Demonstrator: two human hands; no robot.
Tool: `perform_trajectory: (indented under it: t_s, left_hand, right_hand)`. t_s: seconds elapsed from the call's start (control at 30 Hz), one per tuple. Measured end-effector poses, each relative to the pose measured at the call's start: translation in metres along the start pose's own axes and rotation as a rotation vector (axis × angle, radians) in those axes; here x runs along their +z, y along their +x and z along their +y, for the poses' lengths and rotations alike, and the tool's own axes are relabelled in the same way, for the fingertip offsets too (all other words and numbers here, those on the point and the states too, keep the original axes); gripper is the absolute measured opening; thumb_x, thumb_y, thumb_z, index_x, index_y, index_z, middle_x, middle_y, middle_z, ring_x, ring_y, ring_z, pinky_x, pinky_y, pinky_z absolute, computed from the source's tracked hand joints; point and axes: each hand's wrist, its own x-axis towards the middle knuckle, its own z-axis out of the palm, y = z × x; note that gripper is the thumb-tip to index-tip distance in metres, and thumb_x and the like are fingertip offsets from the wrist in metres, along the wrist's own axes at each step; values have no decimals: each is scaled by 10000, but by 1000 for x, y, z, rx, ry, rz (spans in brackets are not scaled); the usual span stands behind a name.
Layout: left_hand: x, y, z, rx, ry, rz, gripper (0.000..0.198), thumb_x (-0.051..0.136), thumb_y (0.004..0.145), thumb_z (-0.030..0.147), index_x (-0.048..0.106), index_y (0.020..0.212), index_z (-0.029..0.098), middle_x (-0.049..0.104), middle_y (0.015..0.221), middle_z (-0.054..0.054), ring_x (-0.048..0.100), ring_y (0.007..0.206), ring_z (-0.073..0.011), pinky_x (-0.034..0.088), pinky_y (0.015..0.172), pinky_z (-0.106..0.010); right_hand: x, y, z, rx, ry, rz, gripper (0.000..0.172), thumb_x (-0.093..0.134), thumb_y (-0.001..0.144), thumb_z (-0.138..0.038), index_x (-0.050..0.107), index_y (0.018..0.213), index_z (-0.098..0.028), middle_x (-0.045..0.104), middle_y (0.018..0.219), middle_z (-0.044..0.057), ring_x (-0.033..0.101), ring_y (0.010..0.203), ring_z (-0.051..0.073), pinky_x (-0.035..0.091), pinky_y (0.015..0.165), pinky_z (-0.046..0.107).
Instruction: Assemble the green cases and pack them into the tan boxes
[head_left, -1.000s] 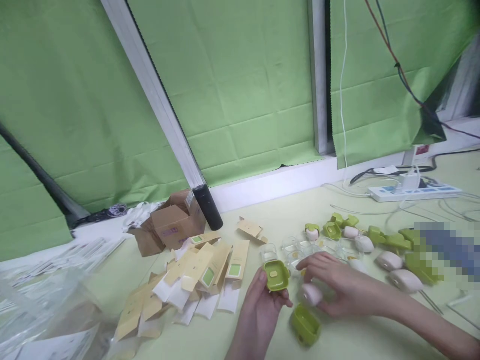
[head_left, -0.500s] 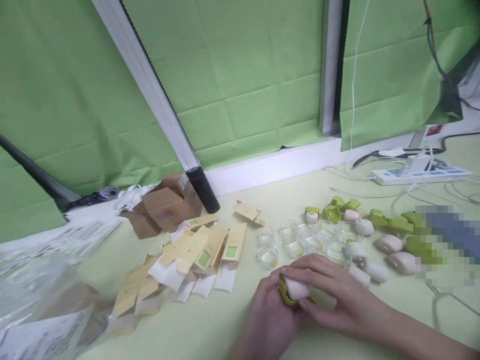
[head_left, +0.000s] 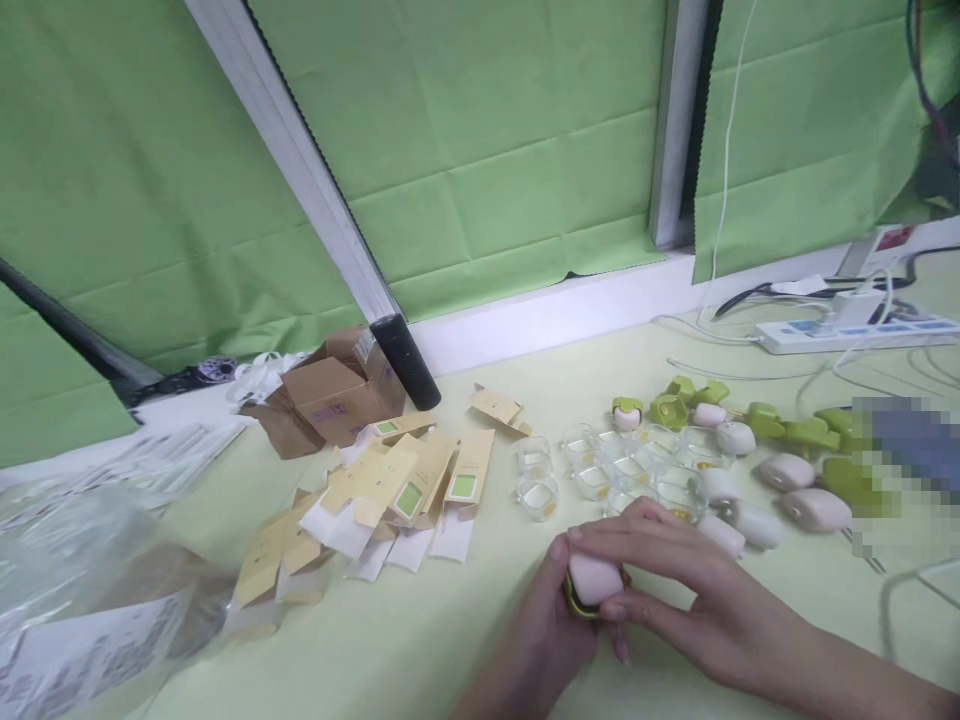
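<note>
My left hand (head_left: 544,625) is curled around a green cover (head_left: 576,598). A pale pink rounded piece (head_left: 596,577) sits partly inside that cover. The fingers and thumb of my right hand (head_left: 675,580) grip the pink piece from the top and right side. Much of the cover is hidden by the hands. Just beyond them lie several clear plastic ring-like pieces (head_left: 537,495). To the right are more loose pale rounded pieces (head_left: 817,510) and green covers (head_left: 814,433). One pale piece (head_left: 627,420) on the table wears a green cover.
Opened small cardboard boxes (head_left: 427,480) with white flaps lie in a heap at centre left. Behind them are a brown carton (head_left: 334,395) and a black cylinder (head_left: 406,362). Plastic bags (head_left: 97,560) lie at left; a power strip (head_left: 795,337) with cables is at back right.
The pink piece and green cover have turned slightly in my hands, with more of the pink piece showing. The view has shifted a little.
</note>
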Motion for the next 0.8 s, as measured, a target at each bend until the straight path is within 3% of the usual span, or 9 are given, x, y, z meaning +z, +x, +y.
perform_trajectory:
  t_s: [0.1, 0.2, 0.27, 0.37, 0.43, 0.57, 0.8]
  left_hand:
    - [-1, -4, 0, 66, 9, -14, 459, 595, 750, 564, 586, 940, 147, 572, 803, -57, 543, 718, -162, 441, 463, -195]
    - [-2, -7, 2, 139, 138, -23, 451, 684, 712, 478, 575, 990, 139, 560, 860, -61, 540, 759, -152, 454, 503, -181]
    - [-2, -8, 5, 140, 215, 14, 421, 709, 707, 411, 556, 992, 141, 552, 831, -43, 534, 687, -121, 457, 507, -183]
    - [1, -12, 10, 125, 266, 62, 433, 723, 692, 396, 489, 989, 185, 534, 682, 22, 487, 522, -84, 461, 453, -204]
    - [2, -14, 11, 108, 290, 75, 443, 736, 681, 379, 452, 971, 202, 559, 677, 29, 500, 512, -84, 468, 465, -213]
    - [2, -16, 7, 88, 340, 70, 383, 695, 721, 397, 435, 921, 199, 549, 626, 47, 492, 479, -71, 420, 441, -182]
    - [7, -15, 1, 64, 409, 72, 364, 665, 719, 438, 432, 859, 195, 499, 577, 74, 400, 438, -47, 330, 419, -168]
  right_hand:
    - [3, -2, 2, 19, 31, 24, 365, 593, 861, -240, 510, 1208, -322, 656, 1097, 51, 612, 877, 195, 510, 779, 343]
    - [3, -2, 1, -34, 37, -16, 439, 619, 839, -232, 486, 1248, -321, 590, 1189, 68, 565, 1035, 221, 477, 887, 364]
    - [2, 0, 1, -9, 57, -20, 462, 601, 844, -211, 452, 1269, -314, 571, 1171, 71, 553, 1057, 213, 487, 878, 338]
    - [0, 1, 2, -25, 25, 18, 307, 537, 859, -148, 517, 1127, -298, 574, 1088, 53, 585, 969, 177, 507, 809, 292]
    - [1, 1, 3, -67, -29, 26, 243, 539, 838, -119, 537, 1022, -279, 577, 1034, 44, 593, 927, 171, 507, 781, 286]
    - [5, 1, 2, -85, -90, 59, 243, 557, 752, -72, 494, 901, -253, 555, 871, 22, 586, 782, 161, 506, 668, 279]
    - [12, 0, -5, -137, -231, 99, 299, 515, 588, -20, 443, 782, -235, 530, 802, 30, 545, 686, 167, 464, 558, 278]
